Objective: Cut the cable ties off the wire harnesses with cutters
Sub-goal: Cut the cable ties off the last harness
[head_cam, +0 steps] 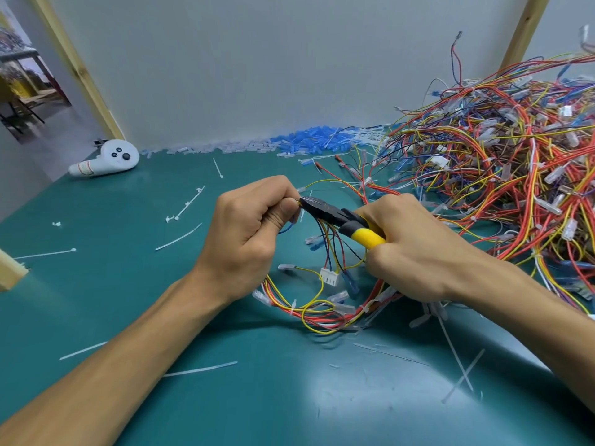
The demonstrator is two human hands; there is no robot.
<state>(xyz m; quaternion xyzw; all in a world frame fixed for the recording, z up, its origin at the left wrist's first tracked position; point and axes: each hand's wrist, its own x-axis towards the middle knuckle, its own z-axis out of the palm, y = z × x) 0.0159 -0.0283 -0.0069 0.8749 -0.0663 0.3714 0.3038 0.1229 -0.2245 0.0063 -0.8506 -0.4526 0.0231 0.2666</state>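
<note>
The black-jawed cutters with yellow and black grips [338, 217] lie with their long axis slanting from lower right to upper left. The nose points left and slightly away from the person, with its tips right at the left hand's fingertips. The jaws look nearly together; whether a tie sits between them cannot be told. The left hand [248, 233] is curled into a loose fist, thumb and fingers pinching a bunch of thin wires at the tool's nose, forearm coming in from the lower left. The right hand [415, 252] wraps the grips, knuckles up, forearm entering from the lower right. Below both hands the multicoloured wire harness [322, 312] hangs in a loop onto the green table mat [96, 284], its white plastic connector [330, 275] between the wrists and white cable ties [360, 309] cinched round the loop. A big tangled pile of red, yellow and blue harnesses [499, 162] crowds the right side, close to the right hand. Left of the hands the mat lies open, with scattered cut white tie strips [178, 238] and a white handheld controller [106, 160] near the far left edge. A ridge of blue and clear plastic sleeves [306, 140] lines the grey back wall [225, 59].
</note>
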